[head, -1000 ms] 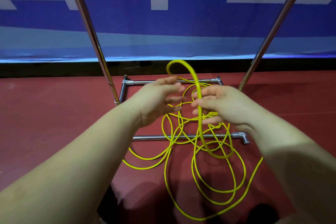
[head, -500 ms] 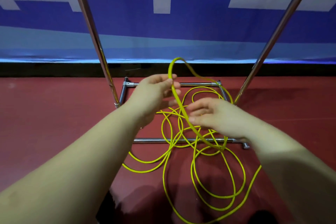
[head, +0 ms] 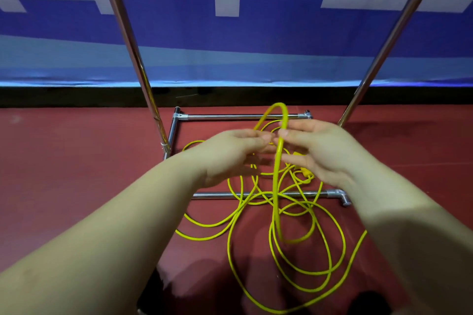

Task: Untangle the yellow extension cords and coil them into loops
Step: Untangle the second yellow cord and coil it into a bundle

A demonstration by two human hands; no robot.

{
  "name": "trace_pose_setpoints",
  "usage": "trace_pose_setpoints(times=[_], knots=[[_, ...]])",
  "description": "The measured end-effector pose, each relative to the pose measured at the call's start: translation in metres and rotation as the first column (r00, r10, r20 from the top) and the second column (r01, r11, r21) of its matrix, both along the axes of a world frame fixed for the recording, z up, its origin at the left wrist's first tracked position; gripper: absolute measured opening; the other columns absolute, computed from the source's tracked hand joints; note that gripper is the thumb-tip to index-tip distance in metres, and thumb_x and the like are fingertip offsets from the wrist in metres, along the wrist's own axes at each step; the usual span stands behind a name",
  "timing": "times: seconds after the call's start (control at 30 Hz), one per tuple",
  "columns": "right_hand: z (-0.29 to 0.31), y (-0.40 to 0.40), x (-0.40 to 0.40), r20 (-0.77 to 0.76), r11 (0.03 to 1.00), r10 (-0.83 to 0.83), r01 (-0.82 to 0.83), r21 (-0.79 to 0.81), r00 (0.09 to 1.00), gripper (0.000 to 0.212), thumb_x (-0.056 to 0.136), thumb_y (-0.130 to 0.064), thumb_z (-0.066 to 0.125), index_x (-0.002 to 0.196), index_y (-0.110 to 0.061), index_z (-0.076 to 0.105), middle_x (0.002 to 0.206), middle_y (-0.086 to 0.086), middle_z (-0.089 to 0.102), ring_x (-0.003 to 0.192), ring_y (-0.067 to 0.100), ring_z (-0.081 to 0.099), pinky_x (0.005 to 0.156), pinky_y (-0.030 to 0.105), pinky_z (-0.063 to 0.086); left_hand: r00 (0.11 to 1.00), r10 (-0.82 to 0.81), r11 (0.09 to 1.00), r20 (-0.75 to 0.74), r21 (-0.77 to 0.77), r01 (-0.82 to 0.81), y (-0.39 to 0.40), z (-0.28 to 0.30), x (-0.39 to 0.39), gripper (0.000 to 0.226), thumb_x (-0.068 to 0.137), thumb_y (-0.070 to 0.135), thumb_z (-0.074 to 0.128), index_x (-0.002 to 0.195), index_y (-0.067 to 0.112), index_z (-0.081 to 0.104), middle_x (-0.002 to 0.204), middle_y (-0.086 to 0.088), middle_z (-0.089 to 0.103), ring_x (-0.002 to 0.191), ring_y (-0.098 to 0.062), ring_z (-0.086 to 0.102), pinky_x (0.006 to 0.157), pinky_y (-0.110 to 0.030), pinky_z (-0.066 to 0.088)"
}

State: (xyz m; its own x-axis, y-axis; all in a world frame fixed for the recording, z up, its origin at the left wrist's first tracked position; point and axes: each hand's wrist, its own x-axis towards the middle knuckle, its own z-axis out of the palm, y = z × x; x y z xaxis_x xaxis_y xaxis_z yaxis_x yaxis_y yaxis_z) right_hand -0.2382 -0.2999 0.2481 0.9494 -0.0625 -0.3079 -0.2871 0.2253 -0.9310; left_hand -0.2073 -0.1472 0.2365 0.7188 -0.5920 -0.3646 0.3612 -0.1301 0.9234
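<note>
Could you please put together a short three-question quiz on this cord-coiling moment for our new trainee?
1. True or false: the yellow cord lies partly across the near bar of the metal frame.
2. Which hand pinches the raised loop? A) left hand B) right hand C) the picture does not settle it between them
3. Fill in: the floor under the cord is ___ in colour.

Key: 1 true. 2 C: both sets of fingertips meet at the loop, and which one grips it is not clear. 3 red.
</note>
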Motion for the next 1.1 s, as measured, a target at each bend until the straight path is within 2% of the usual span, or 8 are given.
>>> trace_pose_setpoints(times=[0.1,0.23,0.37,0.47,0.63,0.77,0.9,1.1], knots=[[0.002,-0.008,0.007,-0.034,0.938,-0.204,0.206,0.28,0.978,0.011,0.089,0.001,0.052,0.087,-0.009,0.054,0.065,0.001,0.064,0.058,0.007,0.068,0.049,0.024,0.055,0.981,-0.191,0.98,0.027,0.063,0.189,-0.004,-0.004,-0.011,0.016,0.098,0.014,0.043,0.103,0.016,0.058,0.095,0.0,0.065,0.085,-0.011,0.06,0.079,-0.021,0.051],[0.005,-0.014,0.009,-0.012,0.929,-0.179,0.173,0.328,0.984,0.01,0.089,-0.008,0.054,0.099,-0.01,0.054,0.086,0.006,0.063,0.074,0.014,0.07,0.057,0.029,0.058,0.976,-0.2,0.978,0.089,0.079,0.193,-0.005,-0.004,-0.01,0.02,0.098,0.005,0.04,0.096,0.017,0.056,0.086,0.0,0.066,0.079,-0.009,0.064,0.074,-0.023,0.053],[-0.002,-0.009,-0.001,-0.079,0.991,0.114,-0.119,-0.065,0.99,0.029,0.084,-0.014,0.062,0.112,-0.015,0.054,0.097,0.003,0.068,0.1,0.019,0.064,0.087,0.04,0.052,0.987,0.13,0.991,0.093,-0.057,-0.125,-0.003,0.0,0.002,0.017,0.098,0.008,0.042,0.096,0.015,0.057,0.079,0.001,0.065,0.068,-0.008,0.065,0.066,-0.027,0.053],[-0.008,0.0,-0.01,-0.195,0.883,0.302,-0.35,-0.313,0.933,0.017,0.083,-0.01,0.065,0.097,-0.018,0.058,0.087,-0.001,0.067,0.088,0.009,0.063,0.082,0.034,0.052,0.933,0.36,0.918,0.028,-0.192,-0.348,0.002,0.004,0.012,0.014,0.097,0.009,0.045,0.1,0.014,0.058,0.079,0.001,0.067,0.067,-0.008,0.067,0.063,-0.028,0.056],[-0.006,0.006,-0.01,-0.143,0.868,0.335,-0.363,-0.339,0.932,0.017,0.084,-0.005,0.063,0.09,-0.018,0.055,0.081,-0.003,0.063,0.073,0.005,0.065,0.068,0.027,0.055,0.895,0.439,0.849,-0.078,-0.288,-0.442,0.004,0.008,0.014,0.012,0.097,0.012,0.046,0.103,0.013,0.056,0.083,-0.003,0.068,0.065,-0.009,0.069,0.055,-0.022,0.056],[-0.004,0.006,-0.005,-0.059,0.963,0.193,-0.201,-0.182,0.979,0.014,0.088,-0.004,0.058,0.096,-0.015,0.055,0.08,-0.003,0.063,0.07,0.004,0.064,0.061,0.029,0.057,0.95,0.308,0.925,-0.045,-0.217,-0.311,0.004,0.004,0.012,0.018,0.098,0.018,0.044,0.107,0.016,0.059,0.092,-0.003,0.069,0.076,-0.013,0.069,0.071,-0.029,0.056],[0.001,-0.003,0.004,-0.072,0.979,-0.024,0.038,0.198,0.997,0.009,0.091,-0.001,0.05,0.092,-0.01,0.053,0.08,0.003,0.06,0.067,0.009,0.067,0.054,0.032,0.059,0.997,0.049,0.998,0.062,-0.043,-0.047,-0.002,-0.004,0.001,0.021,0.098,0.017,0.043,0.102,0.02,0.064,0.085,0.006,0.07,0.082,-0.008,0.064,0.089,-0.029,0.047],[0.007,-0.015,0.012,-0.052,0.902,-0.226,0.229,0.367,0.973,0.014,0.092,-0.008,0.05,0.079,-0.01,0.055,0.059,0.0,0.063,0.056,0.009,0.067,0.049,0.028,0.057,0.991,-0.067,0.998,0.113,0.025,0.065,-0.007,-0.008,-0.007,0.016,0.095,0.009,0.049,0.098,0.019,0.062,0.087,0.001,0.068,0.08,-0.009,0.064,0.083,-0.026,0.051]])
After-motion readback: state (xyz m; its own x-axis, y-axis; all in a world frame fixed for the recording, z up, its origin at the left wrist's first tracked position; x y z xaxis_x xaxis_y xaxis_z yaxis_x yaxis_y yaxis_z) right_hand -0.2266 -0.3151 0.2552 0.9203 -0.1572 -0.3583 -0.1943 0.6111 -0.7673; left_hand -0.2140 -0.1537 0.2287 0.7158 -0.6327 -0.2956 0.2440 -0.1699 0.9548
